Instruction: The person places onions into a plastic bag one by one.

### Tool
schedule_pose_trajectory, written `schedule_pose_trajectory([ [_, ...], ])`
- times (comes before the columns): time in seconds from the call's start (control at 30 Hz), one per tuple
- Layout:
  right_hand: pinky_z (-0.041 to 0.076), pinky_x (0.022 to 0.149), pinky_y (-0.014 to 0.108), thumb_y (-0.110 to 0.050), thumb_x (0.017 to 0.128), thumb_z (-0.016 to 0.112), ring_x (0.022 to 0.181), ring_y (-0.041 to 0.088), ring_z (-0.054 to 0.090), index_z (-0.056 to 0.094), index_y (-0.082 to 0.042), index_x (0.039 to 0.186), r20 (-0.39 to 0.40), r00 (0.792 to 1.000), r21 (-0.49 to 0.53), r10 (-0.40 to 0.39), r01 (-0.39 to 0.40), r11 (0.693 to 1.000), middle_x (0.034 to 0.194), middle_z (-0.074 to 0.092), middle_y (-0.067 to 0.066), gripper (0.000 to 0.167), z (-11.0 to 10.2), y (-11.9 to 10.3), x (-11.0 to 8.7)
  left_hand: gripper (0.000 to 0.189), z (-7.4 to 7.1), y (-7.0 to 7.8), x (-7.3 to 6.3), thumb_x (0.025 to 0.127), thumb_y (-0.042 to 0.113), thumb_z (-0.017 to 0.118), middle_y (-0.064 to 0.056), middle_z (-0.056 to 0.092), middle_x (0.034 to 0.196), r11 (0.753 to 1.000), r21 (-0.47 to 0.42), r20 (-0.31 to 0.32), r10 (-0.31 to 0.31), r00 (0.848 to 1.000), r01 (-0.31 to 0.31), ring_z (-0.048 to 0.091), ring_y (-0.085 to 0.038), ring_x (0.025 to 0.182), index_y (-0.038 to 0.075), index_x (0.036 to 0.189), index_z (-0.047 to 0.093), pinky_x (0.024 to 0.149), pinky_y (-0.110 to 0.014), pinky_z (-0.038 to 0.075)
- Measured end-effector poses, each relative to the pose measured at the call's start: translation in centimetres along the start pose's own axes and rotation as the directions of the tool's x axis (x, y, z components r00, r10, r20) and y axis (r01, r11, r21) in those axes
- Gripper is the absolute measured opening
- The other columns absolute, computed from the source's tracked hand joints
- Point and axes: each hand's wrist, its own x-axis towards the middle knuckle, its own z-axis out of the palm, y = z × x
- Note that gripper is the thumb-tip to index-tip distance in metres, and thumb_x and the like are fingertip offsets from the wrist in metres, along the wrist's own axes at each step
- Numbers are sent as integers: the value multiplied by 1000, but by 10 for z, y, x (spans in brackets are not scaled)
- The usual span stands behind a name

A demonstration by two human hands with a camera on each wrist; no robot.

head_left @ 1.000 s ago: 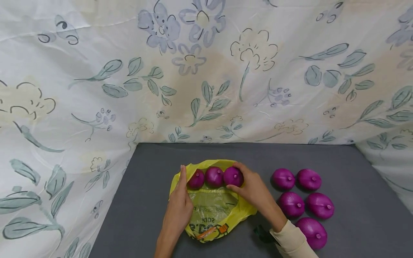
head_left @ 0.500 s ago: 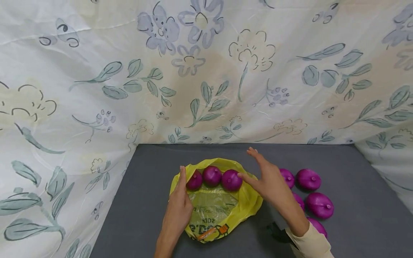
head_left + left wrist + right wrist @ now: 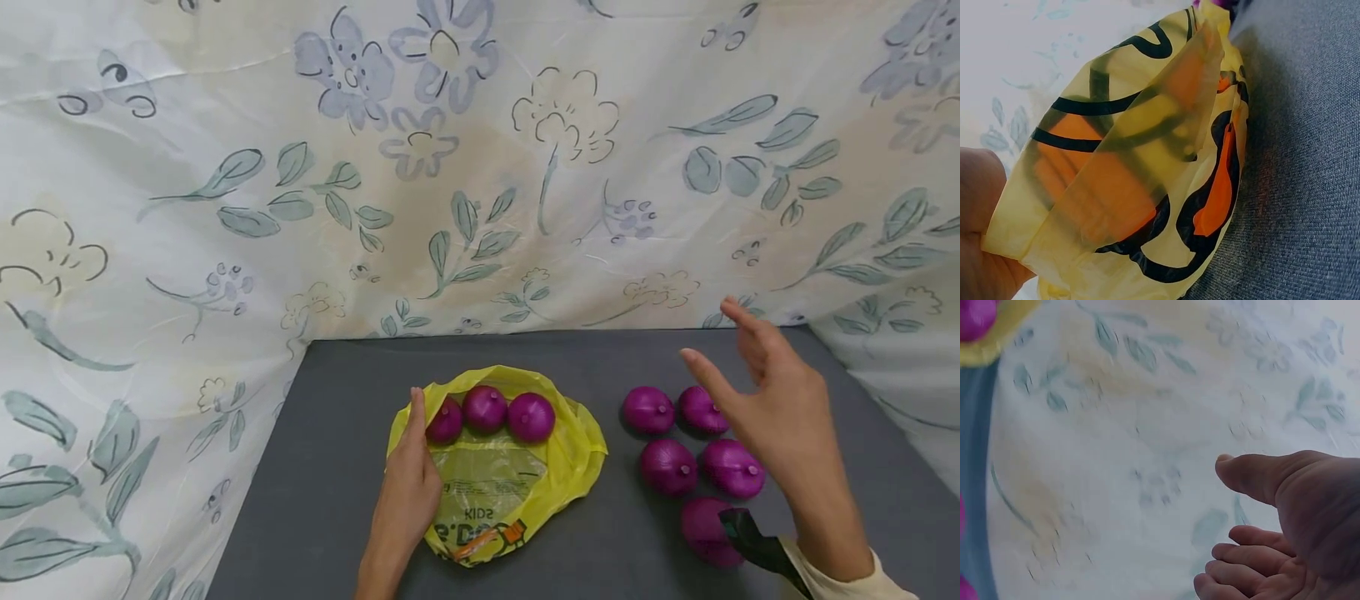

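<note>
Three onions [image 3: 531,417] in yellow bag [image 3: 581,450], toward twelve o'clock; straight-fingered left hand [image 3: 405,483] touches its nine o'clock rim; spread-fingered right hand [image 3: 787,408] near five more onions [image 3: 669,467] at three.

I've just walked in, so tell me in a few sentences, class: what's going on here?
A person's left hand touches the left rim of a yellow plastic bag. Three purple onion-like things show inside it. The right hand is raised, open and empty. Five similar purple things lie outside on the dark table.
</note>
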Motion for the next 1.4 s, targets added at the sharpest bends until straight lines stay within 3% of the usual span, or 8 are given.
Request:
schedule_pose_trajectory([
  [0.27, 26, 124, 32, -39, 104, 67, 155, 30, 31, 26, -37, 169, -100, 988, 30, 119, -116, 993, 172, 27, -2, 77, -37, 39, 2, 79, -1, 1, -1, 108, -6, 37, -3, 20, 176, 999, 4, 25, -46, 999, 46, 21, -7, 49, 29, 171, 4, 48, -26, 30],
  [0.63, 16, 127, 32, -18, 106, 64, 157, 9, 20, 29, -17, 169, -229, 944, 119, 239, -216, 969, 172, 24, 4, 72, -46, 91, -20, 77, -2, 0, -1, 108, -6, 40, -12, 29, 173, 999, 40, 1, -24, 1000, 24, 20, -5, 46, 24, 172, 8, 48, -26, 29],
  [0.8, 17, 128, 35, -23, 107, 63, 159, 18, 18, 24, -16, 170, -184, 919, 115, 348, -331, 936, 173, 21, 8, 74, -34, 113, -41, 77, 0, 0, 0, 108, -5, 39, -16, 38, 168, 998, 53, 3, -27, 1000, 26, 22, -5, 47, 25, 172, 8, 50, -27, 31],
  [1.03, 23, 124, 31, -50, 101, 67, 156, 36, 24, 21, -21, 171, -42, 871, 53, 490, -487, 872, 173, 22, 10, 88, -11, 130, -65, 77, 2, 0, 1, 109, -4, 37, -13, 53, 92, 995, 51, 29, -83, 996, 81, 21, -6, 45, 28, 171, 5, 49, -27, 30],
  [1.13, 28, 112, 10, -55, 98, 70, 154, 36, 29, 25, -21, 170, 33, 884, 49, 466, -468, 883, 172, 26, 12, 92, 1, 137, -71, 76, 2, 0, 0, 109, -4, 36, -12, 52, 92, 996, 50, 27, -82, 996, 81, 22, -7, 47, 28, 171, 5, 49, -28, 31],
  [1.23, 30, 96, -2, -59, 96, 71, 153, 38, 32, 25, -21, 171, 123, 886, 45, 446, -454, 890, 171, 28, 14, 96, 12, 144, -76, 76, 2, 0, 0, 110, -4, 37, -18, 62, 131, 996, 53, 20, -67, 998, 66, 26, -9, 52, 27, 172, 6, 52, -28, 33],
  [1.33, 44, 104, 17, -62, 94, 72, 149, 45, 36, 25, -17, 170, 177, 876, 14, 449, -458, 889, 169, 30, 20, 101, 20, 149, -78, 76, 3, 0, 0, 109, -4, 37, -17, 56, 148, 997, 53, 24, -55, 998, 54, 26, -9, 52, 26, 172, 6, 53, -28, 33],
  [1.4, 47, 107, 38, -63, 93, 73, 145, 51, 40, 26, -13, 170, 183, 876, -14, 447, -452, 892, 166, 33, 26, 103, 24, 152, -79, 76, 3, 0, 0, 109, -4, 37, -16, 63, 126, 997, 50, 28, -53, 998, 52, 24, -7, 50, 26, 172, 6, 52, -27, 32],
])
